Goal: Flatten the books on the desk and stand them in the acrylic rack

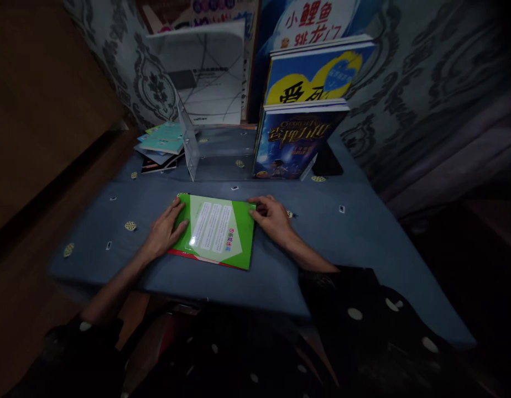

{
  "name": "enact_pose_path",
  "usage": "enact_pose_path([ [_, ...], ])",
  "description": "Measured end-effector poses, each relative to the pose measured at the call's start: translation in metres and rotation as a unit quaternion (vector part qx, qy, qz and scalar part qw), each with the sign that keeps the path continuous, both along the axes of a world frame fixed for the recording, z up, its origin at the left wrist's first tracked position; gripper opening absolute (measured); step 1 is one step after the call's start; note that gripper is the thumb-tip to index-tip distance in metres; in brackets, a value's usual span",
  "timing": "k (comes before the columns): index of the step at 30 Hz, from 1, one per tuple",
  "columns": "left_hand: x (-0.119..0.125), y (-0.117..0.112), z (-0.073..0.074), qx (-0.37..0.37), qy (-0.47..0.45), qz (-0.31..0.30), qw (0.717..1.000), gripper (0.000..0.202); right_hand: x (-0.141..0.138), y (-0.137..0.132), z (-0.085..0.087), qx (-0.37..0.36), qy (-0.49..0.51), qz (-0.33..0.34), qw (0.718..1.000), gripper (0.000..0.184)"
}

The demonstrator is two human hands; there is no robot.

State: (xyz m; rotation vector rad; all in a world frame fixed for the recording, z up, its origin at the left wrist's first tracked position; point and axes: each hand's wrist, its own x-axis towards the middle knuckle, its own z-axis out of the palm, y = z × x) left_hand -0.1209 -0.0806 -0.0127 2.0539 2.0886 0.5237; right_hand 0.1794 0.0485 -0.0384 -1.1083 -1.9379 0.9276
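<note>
A thin green book (243, 235) lies on the tablecloth in front of me, its printed panel turned sideways. A red edge shows under its near side. My left hand (164, 229) rests on the book's left edge, with fingers stretched out and the thumb apart on the cover. At the far right corner, my right hand (274, 218) has its thumb at the cover's edge and its other fingers bent, gripping that corner. The undersides of the right fingers are partly hidden.
Beyond the book stands a clear book stand (189, 143), with upright books such as a dark blue one (297, 143) and a white one (214, 83). A small pile of booklets (164, 138) lies left; a dark flat object (329, 161) lies right. Blue patterned cloth (363, 243) covers the table.
</note>
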Motion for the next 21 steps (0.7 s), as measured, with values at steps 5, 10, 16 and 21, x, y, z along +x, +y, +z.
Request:
enact_pose_path([
  [5,-0.004,-0.003,0.005,0.045,-0.107,0.026,0.993,0.063,0.004,0.002,0.004,-0.066,-0.024,0.038,0.997,0.042],
  [10,-0.014,0.003,0.013,0.006,-0.292,0.111,0.950,0.059,0.004,0.000,0.008,-0.076,-0.062,0.061,0.993,0.046],
  [16,-0.037,0.008,0.031,-0.067,-0.466,0.234,0.850,0.063,-0.007,-0.007,0.003,-0.100,-0.028,0.061,0.993,0.039],
  [21,-0.057,0.000,0.043,-0.117,-0.499,0.235,0.826,0.063,-0.028,-0.024,0.000,-0.148,0.040,0.100,0.983,0.040],
])
